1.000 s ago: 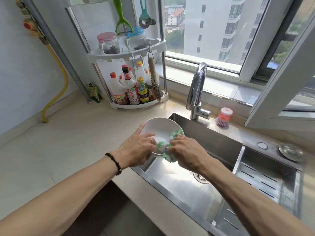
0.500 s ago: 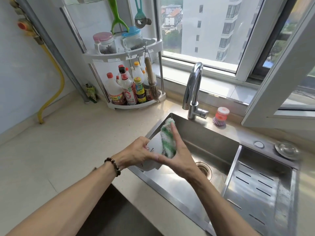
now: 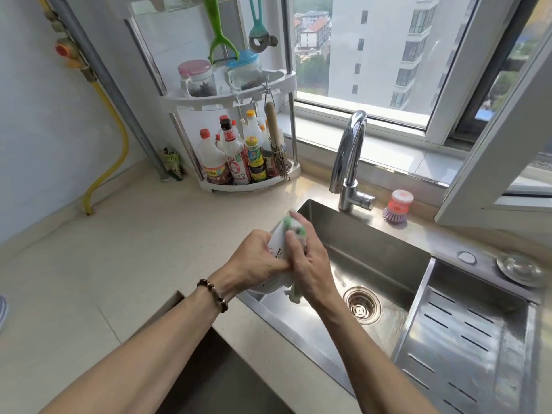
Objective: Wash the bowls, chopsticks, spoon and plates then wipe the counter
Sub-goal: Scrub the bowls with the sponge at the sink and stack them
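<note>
- Since half a second ago the green-and-white cloth (image 3: 294,234) has slid down the underside of the white bowl (image 3: 276,249), and the right hand (image 3: 309,264) now lies over most of it; a second ago the bowl faced up with the cloth inside.
- Left hand (image 3: 257,258) grips the bowl by its rim, fingers curled round it, tilting it on edge over the near left corner of the sink (image 3: 373,258), just beside the desk (image 3: 104,264).
- Right hand presses the cloth against the bowl's outer base, fingers nearly straight.
- Step in hand, as I judge it: scrubbing the outside of one bowl; no other dishes are in sight.
- Next move likely calls for a rinse under the tap (image 3: 349,156), which runs no water that I can see, so one hand must let go to turn it on.
</note>
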`<state>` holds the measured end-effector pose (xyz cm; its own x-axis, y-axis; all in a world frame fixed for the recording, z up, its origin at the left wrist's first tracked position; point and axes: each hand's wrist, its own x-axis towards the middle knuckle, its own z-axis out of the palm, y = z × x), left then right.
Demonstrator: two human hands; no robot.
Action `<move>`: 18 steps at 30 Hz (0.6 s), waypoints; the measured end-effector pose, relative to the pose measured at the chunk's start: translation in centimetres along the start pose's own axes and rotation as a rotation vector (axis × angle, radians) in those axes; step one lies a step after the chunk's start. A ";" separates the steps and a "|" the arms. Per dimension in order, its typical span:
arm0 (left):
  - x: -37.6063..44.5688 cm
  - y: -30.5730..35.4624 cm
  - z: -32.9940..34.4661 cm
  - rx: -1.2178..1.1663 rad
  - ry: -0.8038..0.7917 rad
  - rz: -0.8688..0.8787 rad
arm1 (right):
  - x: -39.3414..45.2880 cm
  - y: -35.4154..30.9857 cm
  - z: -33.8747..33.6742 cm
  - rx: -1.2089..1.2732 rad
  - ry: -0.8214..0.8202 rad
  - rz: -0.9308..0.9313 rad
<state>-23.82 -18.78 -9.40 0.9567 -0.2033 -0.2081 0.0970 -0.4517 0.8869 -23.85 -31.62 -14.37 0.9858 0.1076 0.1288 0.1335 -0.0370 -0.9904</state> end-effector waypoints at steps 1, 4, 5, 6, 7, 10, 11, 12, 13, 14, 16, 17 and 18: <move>-0.3 0.1 0.2 0.023 -0.013 0.010 | 0.6 0.0 -0.3 0.080 0.057 0.079; -0.7 0.4 0.3 0.049 -0.008 0.022 | 2.0 -0.4 -1.1 0.275 0.133 0.191; -0.6 0.6 0.0 0.037 0.006 0.028 | 1.5 -0.9 -0.7 0.273 0.121 0.135; -0.3 0.7 -0.4 0.019 0.031 0.031 | 0.8 -1.2 -0.2 0.202 0.092 0.033; -0.2 0.8 -0.7 0.002 0.051 0.031 | 0.1 -1.3 0.4 0.113 0.053 -0.053; -0.3 0.8 -1.0 -0.018 0.036 0.043 | -0.1 -0.7 0.9 -0.026 0.021 -0.138; -0.5 0.9 -1.0 -0.009 0.015 0.045 | 0.6 -0.6 0.5 -0.005 0.042 -0.099; -0.7 1.0 -0.9 0.001 0.000 0.040 | 1.4 -0.9 0.1 0.036 0.054 -0.041; -0.8 0.9 -0.8 0.005 0.000 0.027 | 2.1 -0.9 -0.1 0.056 0.052 -0.008; -0.8 0.9 -0.8 -0.004 0.012 0.018 | 2.1 -1.3 0.0 0.023 0.044 -0.032; -0.6 1.1 -1.1 -0.022 0.046 0.033 | 0.9 -1.7 0.9 -0.150 -0.016 -0.177; -0.4 1.1 -1.3 -0.014 0.054 0.041 | 0.4 -1.7 1.2 -0.211 -0.052 -0.224; -0.3 1.1 -1.4 0.008 0.050 0.038 | 0.3 -1.6 1.3 -0.229 -0.079 -0.226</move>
<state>-23.64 -17.98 -7.73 0.9723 -0.1765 -0.1531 0.0584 -0.4511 0.8905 -23.94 -30.21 -12.80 0.9187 0.2154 0.3311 0.3765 -0.2243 -0.8988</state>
